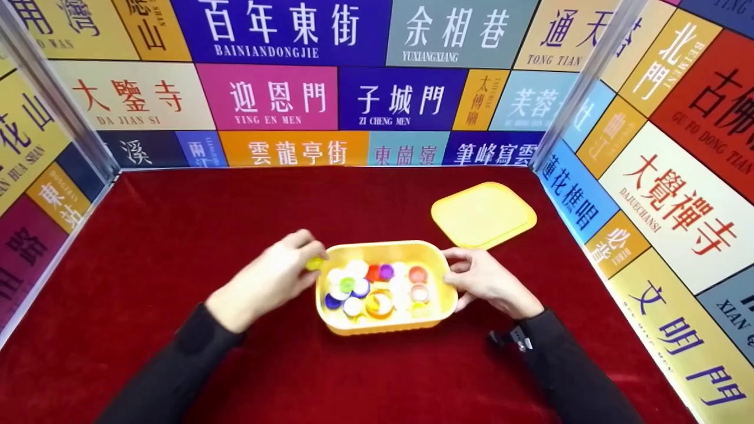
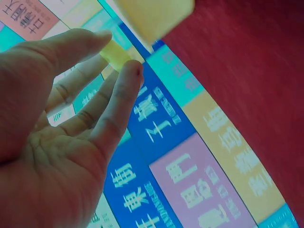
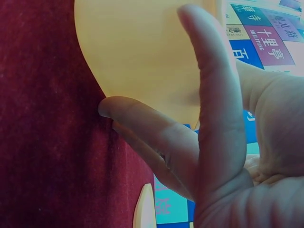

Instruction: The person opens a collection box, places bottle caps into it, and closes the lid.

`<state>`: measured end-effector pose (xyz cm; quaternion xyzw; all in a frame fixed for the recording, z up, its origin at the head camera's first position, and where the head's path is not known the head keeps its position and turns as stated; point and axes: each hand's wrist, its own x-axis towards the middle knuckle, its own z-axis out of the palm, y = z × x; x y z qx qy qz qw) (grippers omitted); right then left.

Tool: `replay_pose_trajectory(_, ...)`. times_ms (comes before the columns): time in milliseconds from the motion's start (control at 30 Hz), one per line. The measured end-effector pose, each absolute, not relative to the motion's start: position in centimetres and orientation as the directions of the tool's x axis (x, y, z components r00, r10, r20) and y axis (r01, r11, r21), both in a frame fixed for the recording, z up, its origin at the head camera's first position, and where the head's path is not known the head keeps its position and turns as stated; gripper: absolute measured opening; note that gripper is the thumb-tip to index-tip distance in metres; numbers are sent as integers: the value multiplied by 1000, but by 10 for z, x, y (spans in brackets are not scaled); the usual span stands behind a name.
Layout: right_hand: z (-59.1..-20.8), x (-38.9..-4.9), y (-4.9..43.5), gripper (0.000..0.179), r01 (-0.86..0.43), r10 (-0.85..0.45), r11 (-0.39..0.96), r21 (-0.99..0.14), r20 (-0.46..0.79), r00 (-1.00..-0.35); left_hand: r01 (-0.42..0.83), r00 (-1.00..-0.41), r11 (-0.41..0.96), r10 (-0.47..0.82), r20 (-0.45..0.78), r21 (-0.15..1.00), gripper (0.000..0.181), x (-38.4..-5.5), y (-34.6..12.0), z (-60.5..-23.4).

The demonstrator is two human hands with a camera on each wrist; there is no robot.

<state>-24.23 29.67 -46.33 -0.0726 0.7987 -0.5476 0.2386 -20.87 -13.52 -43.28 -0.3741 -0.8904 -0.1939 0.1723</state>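
Observation:
A yellow plastic box [image 1: 386, 324] stands on the dark red cloth with several small round caps [image 1: 353, 306] in it, white, blue, red, purple, orange and green. Just past the box's left end, my left hand [image 1: 268, 280] pinches a small yellow cap [image 2: 115, 54] between thumb and fingertip; its exact shape is blurred. At the other end my right hand [image 1: 486, 280] holds the box wall. In the right wrist view the thumb lies along one side of the wall, and other fingers [image 3: 142, 116] reach around its lower edge.
A flat yellow lid [image 1: 483, 215] lies behind the box to the right. Upright panels [image 1: 265, 97] printed with large characters border the red cloth [image 1: 194, 218] at the back, left and right.

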Motion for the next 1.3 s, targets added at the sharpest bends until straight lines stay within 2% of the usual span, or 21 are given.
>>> replay_pose_trajectory(233, -464, -244, 296, 59, 153, -380, 370, -917, -299, -875, 680, -725, 700, 598, 341, 219, 34, -219, -109, -438)
replay_pose_trajectory(533, -464, -244, 299, 58, 155, -375, 372, -915, -301, -877, 588, -803, 753, 501, 322, 296, 38, -224, -104, -447)
replay_pose_trajectory(700, -463, -245, 299, 58, 158, -365, 375, -913, -302, -881, 413, -910, 814, 350, 223, 408, 47, -220, -102, -449)
replay_pose_trajectory(833, -463, -244, 299, 59, 154, -356, 382, -911, -299, -885, 241, -966, 820, 255, 46, 518, 45, -214, -99, -448)
replay_pose_trajectory(1000, -463, -243, 298, 59, 153, -363, 377, -914, -298, -883, 88, -964, 742, 233, -132, 665, 31, -206, -96, -446)
replay_pose_trajectory(1300, -463, -241, 296, 58, 160, -378, 360, -919, -300, -876, -35, -953, 673, 200, -228, 739, 35, -201, -98, -443)
